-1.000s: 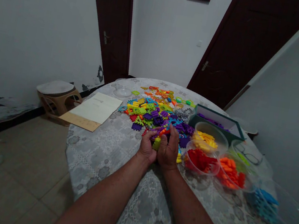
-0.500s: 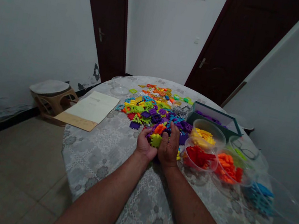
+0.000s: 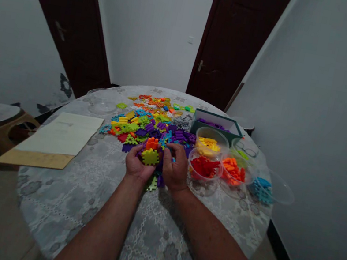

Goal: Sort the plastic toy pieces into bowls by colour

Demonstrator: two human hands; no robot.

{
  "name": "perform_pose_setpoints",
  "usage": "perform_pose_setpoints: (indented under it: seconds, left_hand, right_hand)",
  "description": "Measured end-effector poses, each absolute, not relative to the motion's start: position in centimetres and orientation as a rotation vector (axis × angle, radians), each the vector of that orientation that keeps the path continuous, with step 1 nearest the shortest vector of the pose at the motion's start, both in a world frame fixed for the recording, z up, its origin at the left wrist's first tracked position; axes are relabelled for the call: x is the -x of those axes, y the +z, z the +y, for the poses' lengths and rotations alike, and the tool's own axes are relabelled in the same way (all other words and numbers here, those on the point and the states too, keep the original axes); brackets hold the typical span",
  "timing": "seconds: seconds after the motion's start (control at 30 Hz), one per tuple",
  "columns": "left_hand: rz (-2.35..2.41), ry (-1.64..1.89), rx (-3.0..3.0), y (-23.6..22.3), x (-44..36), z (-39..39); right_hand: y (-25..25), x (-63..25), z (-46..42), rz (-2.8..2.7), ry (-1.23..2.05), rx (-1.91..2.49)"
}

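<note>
My left hand [image 3: 137,165] is closed around a small assembly of plastic building blocks. Its yellow-green toothed piece [image 3: 150,157] faces me, and an orange block [image 3: 152,143] stands on top. Beside it on the right, my right hand [image 3: 176,168] has its thumb and index finger bent together. Something bluish shows at those fingertips, too small to make out. Directly beyond both hands lies a heap of mixed interlocking blocks [image 3: 141,130], mostly purple, green, yellow and blue. Below the hands, a light green piece [image 3: 152,183] rests on the cloth.
Right of my hands stand clear tubs of yellow blocks [image 3: 208,147], red blocks [image 3: 203,166] and orange blocks [image 3: 232,171]. Blue blocks [image 3: 262,190] sit farther right. Behind is a dark green box [image 3: 237,129] with purple pieces. Open paper [image 3: 58,134] overhangs the table's left edge.
The view has turned right, so the table appears farther left. My hands have drawn slightly apart, and the yellow-green piece now faces me more fully.
</note>
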State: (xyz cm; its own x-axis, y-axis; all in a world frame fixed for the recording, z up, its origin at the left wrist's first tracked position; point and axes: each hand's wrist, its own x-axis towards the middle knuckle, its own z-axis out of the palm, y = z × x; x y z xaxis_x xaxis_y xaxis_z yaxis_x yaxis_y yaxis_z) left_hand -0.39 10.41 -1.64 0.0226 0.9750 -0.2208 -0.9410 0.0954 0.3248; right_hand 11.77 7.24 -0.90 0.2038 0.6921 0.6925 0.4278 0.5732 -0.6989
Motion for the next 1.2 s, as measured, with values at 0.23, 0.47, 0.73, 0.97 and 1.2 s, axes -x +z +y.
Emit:
perform_pose_setpoints:
  seconds: [0.23, 0.47, 0.73, 0.97, 1.2]
  left_hand:
    - [0.493, 1.478, -0.151, -1.2, 0.2, 10.2]
    - [0.635, 1.398, -0.213, 0.1, 0.1, 9.5]
    - [0.729, 1.376, -0.244, 0.7, -0.2, 9.6]
    - [0.758, 1.372, -0.267, 0.6, -0.3, 9.7]
    - [0.782, 1.387, -0.269, 0.5, -0.3, 9.7]
  right_hand:
    - [3.2, -12.8, 5.2, -1.44, 0.607, 1.067]
    - [3.7, -16.6, 2.1, -1.412, 0.664, 1.112]
    - [3.3, -29.7, -3.8, -1.26, 0.032, 1.473]
    - [2.8, -42.1, -4.8, -1.377, -0.463, 1.909]
    - [-0.7, -44.6, -5.3, -1.537, -0.574, 1.967]
